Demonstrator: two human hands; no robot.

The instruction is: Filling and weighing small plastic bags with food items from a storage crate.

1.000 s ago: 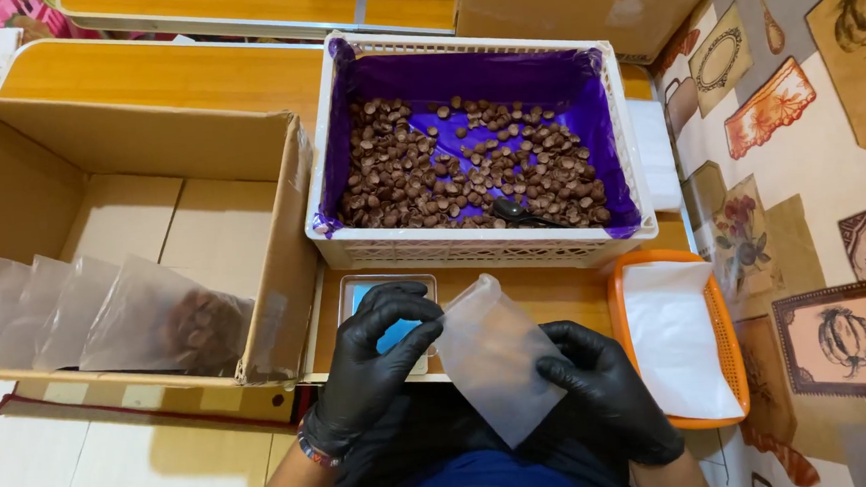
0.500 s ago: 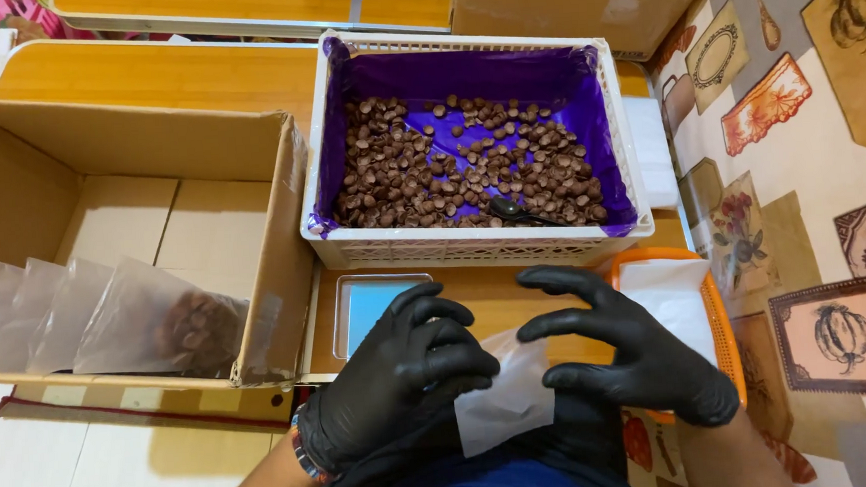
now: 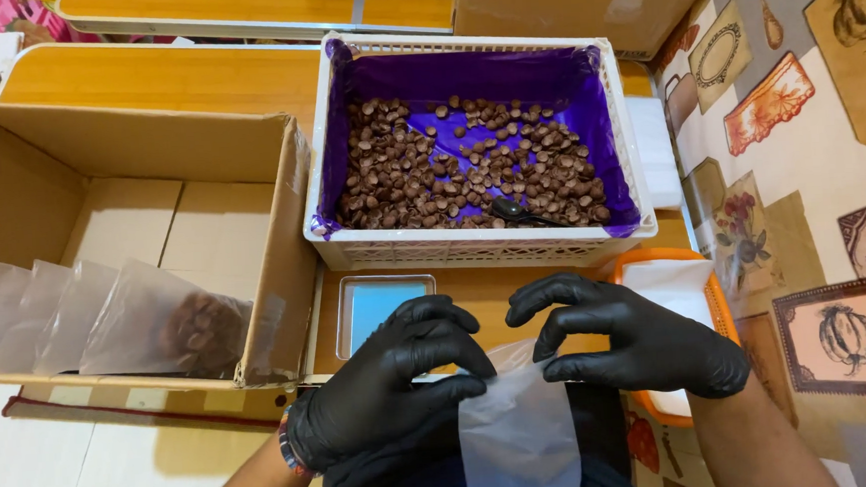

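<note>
Cardboard box [image 3: 129,182] beside orange tray [image 3: 708,287].

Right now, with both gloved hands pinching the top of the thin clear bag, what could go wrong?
1. The left hand and right hand hold the clear bag only at its top edge with smooth gloves, so the film could slip or fail to open.
2. The bag hangs over the lap, apart from the white basket, so brown pieces carried across could drop onto the small scale.
</note>
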